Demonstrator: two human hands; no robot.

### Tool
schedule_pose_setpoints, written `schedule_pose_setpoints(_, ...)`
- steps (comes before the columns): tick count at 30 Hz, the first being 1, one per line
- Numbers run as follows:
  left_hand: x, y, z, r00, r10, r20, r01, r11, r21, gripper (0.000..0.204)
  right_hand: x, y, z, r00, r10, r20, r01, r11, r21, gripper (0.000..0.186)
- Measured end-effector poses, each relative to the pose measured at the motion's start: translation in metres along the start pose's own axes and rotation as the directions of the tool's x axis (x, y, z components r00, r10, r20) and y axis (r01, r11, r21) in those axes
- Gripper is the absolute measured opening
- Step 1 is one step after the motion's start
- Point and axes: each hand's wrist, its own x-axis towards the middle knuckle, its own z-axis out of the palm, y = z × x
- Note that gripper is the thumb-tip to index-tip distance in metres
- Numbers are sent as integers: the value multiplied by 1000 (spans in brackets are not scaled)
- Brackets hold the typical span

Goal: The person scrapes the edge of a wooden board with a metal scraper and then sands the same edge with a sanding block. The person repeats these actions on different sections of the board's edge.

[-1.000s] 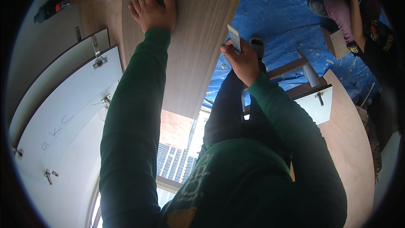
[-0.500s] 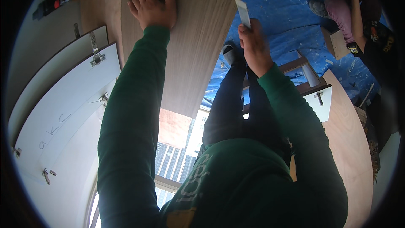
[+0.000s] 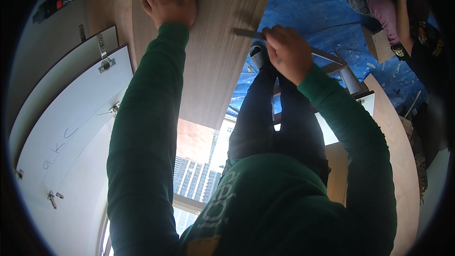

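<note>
A long wood-grain board (image 3: 204,76) runs from the top of the view down toward my legs. Flat on its top face, near the far end, lies my left hand (image 3: 172,4), fingers spread. My right hand (image 3: 290,53) is closed around a narrow, flat grey bar (image 3: 248,33) that looks like a file. The bar points left, and its end lies over the board's right edge. Whether it touches the edge I cannot tell. My fist hides the rest of the bar.
White cabinet doors (image 3: 71,128) with metal hinges lean at the left. A blue sheet (image 3: 313,0) covers the floor. Another person (image 3: 412,33) is at the upper right, beside a small wooden box (image 3: 377,45). A pale wood panel (image 3: 395,161) stands at the right.
My right hand has turned, swinging the bar from pointing upward to pointing left across the board's edge. The left hand stays on the board.
</note>
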Motion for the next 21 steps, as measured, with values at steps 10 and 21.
schedule_pose_setpoints(10,1,0,-3,1000,-19,12,19,1000,10,69,0,-9,-5,989,84,-120,-79,996,48,15)
schedule_pose_setpoints(21,1,1,-3,1000,-10,20,10,1000,16,69,-32,-33,20,1000,18,-23,-11,962,272,25)
